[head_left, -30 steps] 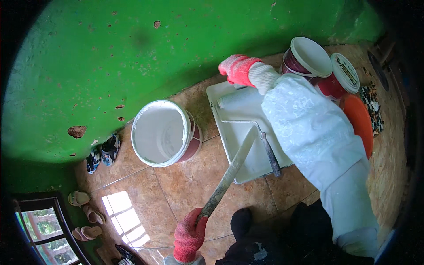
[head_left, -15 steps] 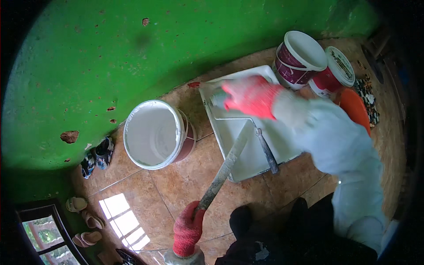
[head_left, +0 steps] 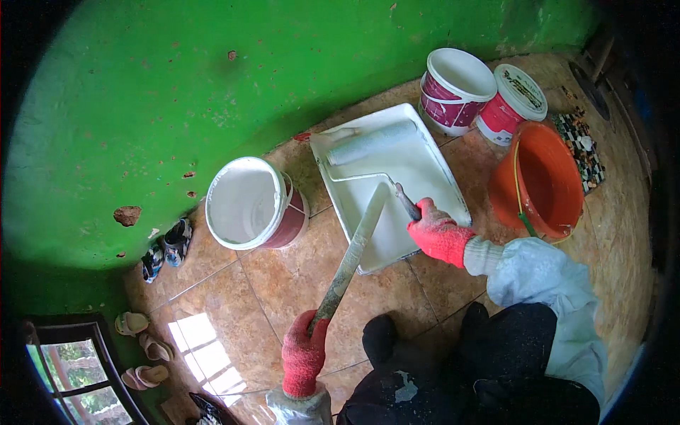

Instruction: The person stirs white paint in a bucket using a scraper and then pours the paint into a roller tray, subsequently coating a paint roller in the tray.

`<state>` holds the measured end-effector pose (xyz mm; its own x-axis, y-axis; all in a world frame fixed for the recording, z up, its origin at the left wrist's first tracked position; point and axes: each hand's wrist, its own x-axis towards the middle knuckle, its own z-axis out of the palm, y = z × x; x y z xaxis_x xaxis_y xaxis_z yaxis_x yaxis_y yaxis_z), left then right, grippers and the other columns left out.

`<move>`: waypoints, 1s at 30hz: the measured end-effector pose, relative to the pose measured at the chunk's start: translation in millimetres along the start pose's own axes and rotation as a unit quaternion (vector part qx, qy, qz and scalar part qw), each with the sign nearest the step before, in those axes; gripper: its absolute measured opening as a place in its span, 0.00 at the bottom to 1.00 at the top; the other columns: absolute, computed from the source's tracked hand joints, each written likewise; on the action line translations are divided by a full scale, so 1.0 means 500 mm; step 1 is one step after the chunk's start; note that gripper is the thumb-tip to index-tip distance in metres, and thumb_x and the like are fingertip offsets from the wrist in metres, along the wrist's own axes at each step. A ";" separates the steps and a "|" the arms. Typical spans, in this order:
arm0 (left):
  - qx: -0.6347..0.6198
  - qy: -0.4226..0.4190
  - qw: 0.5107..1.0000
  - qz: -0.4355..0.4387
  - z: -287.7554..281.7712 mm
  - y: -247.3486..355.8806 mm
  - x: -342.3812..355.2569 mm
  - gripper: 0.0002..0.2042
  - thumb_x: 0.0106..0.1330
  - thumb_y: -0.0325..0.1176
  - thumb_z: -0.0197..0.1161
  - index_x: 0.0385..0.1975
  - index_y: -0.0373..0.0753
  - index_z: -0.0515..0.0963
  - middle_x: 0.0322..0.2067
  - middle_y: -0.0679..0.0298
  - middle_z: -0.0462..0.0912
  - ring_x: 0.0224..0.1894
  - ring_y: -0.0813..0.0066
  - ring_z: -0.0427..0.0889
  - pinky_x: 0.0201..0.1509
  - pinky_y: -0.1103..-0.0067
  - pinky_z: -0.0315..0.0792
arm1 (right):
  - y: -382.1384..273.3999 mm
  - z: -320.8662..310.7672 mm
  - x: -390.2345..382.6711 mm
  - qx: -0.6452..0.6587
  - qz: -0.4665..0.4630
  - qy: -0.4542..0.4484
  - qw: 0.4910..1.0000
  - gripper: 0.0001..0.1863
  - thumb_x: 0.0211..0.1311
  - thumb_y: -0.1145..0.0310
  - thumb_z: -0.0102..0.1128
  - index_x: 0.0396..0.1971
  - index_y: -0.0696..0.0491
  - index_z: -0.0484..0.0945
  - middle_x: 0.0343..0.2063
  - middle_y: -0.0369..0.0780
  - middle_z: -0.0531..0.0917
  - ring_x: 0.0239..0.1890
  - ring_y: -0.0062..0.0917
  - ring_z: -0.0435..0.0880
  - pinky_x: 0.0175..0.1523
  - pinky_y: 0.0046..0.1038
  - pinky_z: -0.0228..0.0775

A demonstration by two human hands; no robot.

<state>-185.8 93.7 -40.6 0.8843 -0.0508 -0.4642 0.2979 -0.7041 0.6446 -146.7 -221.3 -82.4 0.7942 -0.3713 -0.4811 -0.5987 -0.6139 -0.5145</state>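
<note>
My left hand (head_left: 304, 355), in a red knitted glove, is closed round the lower end of a long, paint-smeared stick (head_left: 348, 265). The stick's far end reaches over a white paint tray (head_left: 440, 185) holding white paint. My right hand (head_left: 440, 232), gloved alike, grips the dark handle of a paint roller (head_left: 374, 144). The roller's sleeve lies tilted across the far part of the tray, coated with pale paint, and its wire frame bends back toward my right hand. Left of the tray stands an open bucket (head_left: 290, 223) with white paint on its inner wall.
Behind and right of the tray stand an open maroon-and-white bucket (head_left: 448, 110), a lidded red-and-white bucket (head_left: 501, 113) and an orange pail (head_left: 504, 191). A green wall (head_left: 177, 92) runs along the back. Several shoes and sandals (head_left: 156, 347) lie at the left on brown tiles.
My right hand has come back from over the roller sleeve and now holds the roller's handle. The sleeve is uncovered in the tray. My left hand keeps the stick in nearly the same place.
</note>
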 end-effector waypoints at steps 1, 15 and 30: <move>-0.004 0.011 1.000 0.002 0.002 -0.010 -0.007 0.12 0.58 0.39 0.60 0.37 0.41 0.77 0.29 0.54 0.79 0.33 0.61 0.80 0.37 0.73 0.71 | -0.014 -0.007 -0.011 0.012 0.002 0.019 1.000 0.22 0.52 0.59 0.56 0.41 0.59 0.63 0.30 0.51 0.78 0.34 0.45 0.79 0.39 0.42 0.68; -0.021 0.045 0.999 0.001 0.014 -0.027 -0.053 0.12 0.59 0.39 0.59 0.37 0.39 0.77 0.25 0.56 0.78 0.29 0.65 0.79 0.34 0.74 0.70 | 0.046 -0.062 -0.081 -0.029 -0.089 0.017 0.995 0.12 0.57 0.62 0.50 0.34 0.55 0.68 0.23 0.48 0.75 0.26 0.43 0.75 0.29 0.40 0.64; -0.056 0.068 0.996 -0.016 0.021 -0.020 -0.105 0.12 0.59 0.37 0.59 0.37 0.37 0.77 0.21 0.61 0.77 0.25 0.74 0.76 0.31 0.77 0.68 | 0.046 -0.152 -0.193 0.046 -0.114 -0.009 0.992 0.09 0.59 0.66 0.46 0.33 0.55 0.73 0.17 0.38 0.73 0.17 0.25 0.73 0.21 0.28 0.64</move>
<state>-238.9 96.2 -29.2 0.9119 0.0726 -0.4040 0.3585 -0.6200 0.6979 -229.1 -252.4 6.0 0.9089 -0.2167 -0.3562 -0.4105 -0.6144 -0.6738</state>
